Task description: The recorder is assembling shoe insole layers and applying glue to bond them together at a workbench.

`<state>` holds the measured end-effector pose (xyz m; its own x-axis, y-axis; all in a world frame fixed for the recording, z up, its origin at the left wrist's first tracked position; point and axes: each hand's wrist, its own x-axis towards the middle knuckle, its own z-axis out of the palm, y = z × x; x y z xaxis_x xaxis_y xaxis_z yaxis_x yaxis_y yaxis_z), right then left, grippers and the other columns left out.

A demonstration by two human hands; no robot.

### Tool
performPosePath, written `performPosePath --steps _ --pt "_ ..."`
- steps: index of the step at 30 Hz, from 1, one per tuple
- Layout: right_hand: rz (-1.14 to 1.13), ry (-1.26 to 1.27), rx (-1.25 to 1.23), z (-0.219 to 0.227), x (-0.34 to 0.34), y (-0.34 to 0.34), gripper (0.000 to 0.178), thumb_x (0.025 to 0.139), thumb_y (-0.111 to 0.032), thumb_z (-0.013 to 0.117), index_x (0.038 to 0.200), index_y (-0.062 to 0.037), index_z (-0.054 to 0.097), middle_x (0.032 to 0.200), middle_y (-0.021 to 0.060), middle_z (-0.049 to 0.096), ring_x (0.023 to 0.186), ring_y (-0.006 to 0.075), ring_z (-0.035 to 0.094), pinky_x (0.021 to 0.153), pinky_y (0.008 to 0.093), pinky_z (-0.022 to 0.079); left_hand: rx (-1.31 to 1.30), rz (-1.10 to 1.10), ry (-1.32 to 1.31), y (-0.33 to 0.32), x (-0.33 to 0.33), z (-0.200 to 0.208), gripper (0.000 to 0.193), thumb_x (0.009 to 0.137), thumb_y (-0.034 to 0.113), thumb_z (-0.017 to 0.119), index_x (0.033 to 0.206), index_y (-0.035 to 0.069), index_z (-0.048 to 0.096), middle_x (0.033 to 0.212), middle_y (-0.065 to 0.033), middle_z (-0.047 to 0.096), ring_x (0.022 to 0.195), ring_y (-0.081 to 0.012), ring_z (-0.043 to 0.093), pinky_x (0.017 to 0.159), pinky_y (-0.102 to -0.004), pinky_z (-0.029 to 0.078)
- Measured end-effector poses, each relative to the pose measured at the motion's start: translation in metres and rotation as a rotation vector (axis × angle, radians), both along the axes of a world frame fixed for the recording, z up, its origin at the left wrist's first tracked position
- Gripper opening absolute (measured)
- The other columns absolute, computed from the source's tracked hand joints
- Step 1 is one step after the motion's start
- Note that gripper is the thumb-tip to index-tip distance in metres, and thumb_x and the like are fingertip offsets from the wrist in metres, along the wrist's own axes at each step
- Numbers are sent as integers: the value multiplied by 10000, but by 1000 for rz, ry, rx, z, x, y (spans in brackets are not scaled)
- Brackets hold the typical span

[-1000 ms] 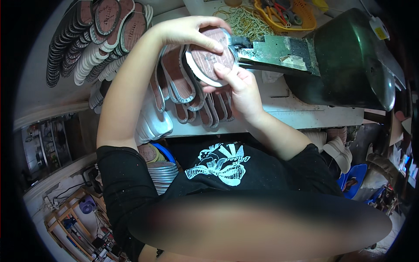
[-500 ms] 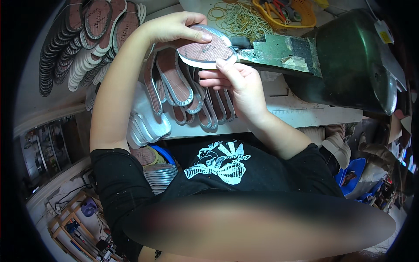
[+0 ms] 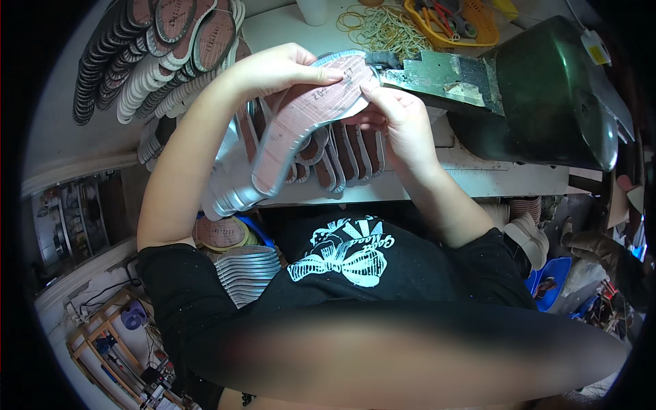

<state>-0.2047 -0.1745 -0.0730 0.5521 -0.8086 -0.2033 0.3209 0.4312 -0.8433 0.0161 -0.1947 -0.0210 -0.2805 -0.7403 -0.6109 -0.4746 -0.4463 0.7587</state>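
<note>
A brownish-pink shoe insole (image 3: 294,133) with a silvery rim lies slantwise between my hands, its narrow end pointing toward me and to the left. My left hand (image 3: 281,70) pinches its wide end from the left, thumb flat on top. On the other side, my right hand (image 3: 404,117) grips the edge between thumb and curled fingers, some hidden beneath. The insole's far edge meets the tip of the narrow arm (image 3: 437,78) of a dark green machine (image 3: 547,89). More silver-rimmed insoles (image 3: 352,154) lie on the table behind the held one.
Stacks of insoles (image 3: 130,61) stand at the far left. Rubber bands (image 3: 386,31) and a yellow basket (image 3: 482,31) with tools lie at the back. Silvery pieces (image 3: 229,198) sit by the table's near edge; another stack (image 3: 249,277) is beside my left arm.
The insole has turned, so its narrow end now swings out toward me, where earlier mainly the wide end showed. Both hands have shifted slightly right, still holding it.
</note>
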Motion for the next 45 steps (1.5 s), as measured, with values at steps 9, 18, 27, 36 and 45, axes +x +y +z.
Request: performPosePath --steps 9,18,27,36,45 --pt "198 67 -188 6 -5 27 261 898 -198 586 1089 -21 567 880 11 630 735 48 571 656 191 430 -86 217 -93 22 -20 0 557 758 548 669 720 -6 640 595 -81 611 458 -143 585 406 -254 468" --pt "260 166 -114 1 -7 13 199 917 -184 554 938 13 577 749 -3 605 645 24 506 580 205 435 -84 199 -52 32 -28 16 503 788 509 655 730 10 645 604 -41 597 468 -92 565 431 -207 457" --pt "218 56 -57 -8 -28 -1 272 927 -239 559 964 20 630 819 7 635 706 35 548 634 195 452 -300 373 -90 27 -33 -1 409 698 407 779 668 42 597 514 4 518 397 -51 468 373 -181 371" --pt "237 85 -167 -2 -10 3 255 940 -234 533 905 -4 636 688 -51 569 590 2 478 515 176 386 -269 386 -48 14 -10 -2 438 753 430 729 672 22 589 491 1 518 373 -44 457 357 -162 365" --pt "192 194 -594 33 -5 30 210 850 -184 664 781 13 637 605 -17 568 526 17 467 467 193 369 -377 803 868 91 -54 8 235 863 136 590 1028 -31 604 925 -110 660 744 -164 655 674 -258 532"
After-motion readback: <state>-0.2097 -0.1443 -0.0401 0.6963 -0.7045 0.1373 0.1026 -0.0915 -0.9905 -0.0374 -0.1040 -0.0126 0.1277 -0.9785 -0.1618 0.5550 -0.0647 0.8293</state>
